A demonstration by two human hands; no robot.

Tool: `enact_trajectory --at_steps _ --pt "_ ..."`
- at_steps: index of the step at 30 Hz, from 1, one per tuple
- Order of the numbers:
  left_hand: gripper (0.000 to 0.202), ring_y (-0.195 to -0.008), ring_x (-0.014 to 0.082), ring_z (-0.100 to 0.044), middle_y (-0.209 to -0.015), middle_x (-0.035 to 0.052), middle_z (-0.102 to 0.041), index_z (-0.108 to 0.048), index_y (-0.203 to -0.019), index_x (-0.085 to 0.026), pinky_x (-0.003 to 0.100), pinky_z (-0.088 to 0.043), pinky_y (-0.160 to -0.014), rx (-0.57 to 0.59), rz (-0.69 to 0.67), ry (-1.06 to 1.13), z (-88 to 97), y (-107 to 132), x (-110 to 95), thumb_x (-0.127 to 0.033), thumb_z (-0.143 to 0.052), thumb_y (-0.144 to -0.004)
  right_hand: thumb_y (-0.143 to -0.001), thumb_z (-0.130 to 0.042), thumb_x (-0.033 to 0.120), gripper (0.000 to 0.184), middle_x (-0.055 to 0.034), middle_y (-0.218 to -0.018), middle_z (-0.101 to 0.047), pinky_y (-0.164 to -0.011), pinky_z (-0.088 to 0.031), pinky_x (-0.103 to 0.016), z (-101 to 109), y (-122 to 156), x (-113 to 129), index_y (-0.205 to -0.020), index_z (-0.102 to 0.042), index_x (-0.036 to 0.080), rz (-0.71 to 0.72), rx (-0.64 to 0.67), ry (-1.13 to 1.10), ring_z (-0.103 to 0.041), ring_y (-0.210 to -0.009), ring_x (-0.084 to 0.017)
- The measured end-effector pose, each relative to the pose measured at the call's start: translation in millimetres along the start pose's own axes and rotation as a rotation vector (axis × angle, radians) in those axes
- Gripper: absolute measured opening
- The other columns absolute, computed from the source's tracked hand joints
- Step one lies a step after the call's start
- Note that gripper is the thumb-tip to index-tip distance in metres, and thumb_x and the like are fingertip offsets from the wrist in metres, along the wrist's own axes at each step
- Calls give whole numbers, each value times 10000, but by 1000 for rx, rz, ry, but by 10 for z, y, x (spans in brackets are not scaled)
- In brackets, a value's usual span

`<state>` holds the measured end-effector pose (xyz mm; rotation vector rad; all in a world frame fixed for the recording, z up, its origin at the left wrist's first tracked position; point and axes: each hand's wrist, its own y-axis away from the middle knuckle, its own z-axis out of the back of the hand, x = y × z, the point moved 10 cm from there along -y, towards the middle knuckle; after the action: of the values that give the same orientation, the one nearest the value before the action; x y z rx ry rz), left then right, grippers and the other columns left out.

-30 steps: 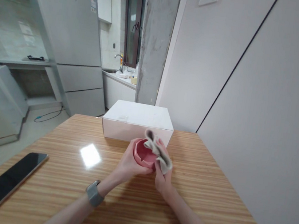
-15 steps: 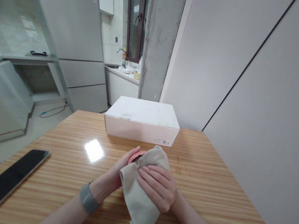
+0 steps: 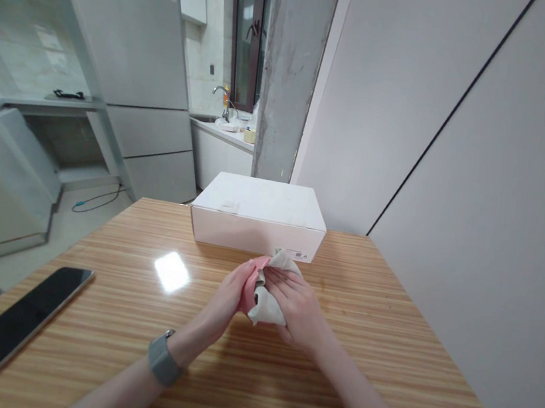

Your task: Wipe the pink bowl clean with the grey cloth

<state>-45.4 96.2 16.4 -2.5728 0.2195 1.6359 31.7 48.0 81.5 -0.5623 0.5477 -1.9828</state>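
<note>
A pink dish (image 3: 250,286), tipped on edge, is gripped by the left hand (image 3: 226,299); a cloth (image 3: 268,302) is pressed against its right side by the closed right hand (image 3: 298,305).

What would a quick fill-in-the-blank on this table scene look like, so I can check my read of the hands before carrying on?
1. The left hand holds a small ____ dish, tipped on its side.
2. The right hand presses a beige cloth against that ____.
3. Behind both hands a closed ____ box stands on the wooden table.
4. A dark phone lies flat near the table's ____ edge.

Missing words: pink; dish; white; left.
</note>
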Motion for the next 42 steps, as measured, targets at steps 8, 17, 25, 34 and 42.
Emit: enact_trajectory --at_steps 8,17,25,34,42 --pt "358 -937 204 -606 -1025 76 -687 -638 -1072 -148 313 -457 -840 89 -1 143 -206 104 26 -411 -573 -837 -801 -455 306 512 -209 -1185 -614 -978 -430 -510 89 175 -95 -1252 -517 73 -124 -250 124 -579 -1103 -324" --pt "453 -568 125 -501 -572 -6 -580 -597 -613 -152 233 -401 -604 122 166 -103 54 -10 -120 -540 -492 -821 -871 -408 185 422 -154 -1127 -667 -951 -492 -355 -190 202 416 -1257 -543 81 282 93 130 -625 -1067 -241" --pt "453 -664 176 -524 -600 1 -616 -669 -674 -128 257 -385 -607 277 127 -672 43 1 -113 -510 -481 -827 -881 -383 183 354 -157 -976 -703 -866 -540 -366 -116 197 461 -1135 -593 55 409 -29 25 -658 -947 -223" --pt "563 -605 135 -455 -602 -1 -560 -647 -720 -111 233 -327 -550 296 34 -824 -73 41 -200 -576 -366 -870 -882 -390 186 260 -100 -804 -682 -864 -514 -352 -155 254 381 -985 -601 74 457 -70 242 -646 -844 -199" --pt "486 -664 133 -452 -679 1 -562 -622 -745 -111 233 -340 -594 269 -94 -757 -125 54 -256 -508 -385 -893 -922 -303 254 357 -102 -719 -657 -699 -518 -345 52 232 260 -941 -619 90 361 -193 239 -611 -696 -202"
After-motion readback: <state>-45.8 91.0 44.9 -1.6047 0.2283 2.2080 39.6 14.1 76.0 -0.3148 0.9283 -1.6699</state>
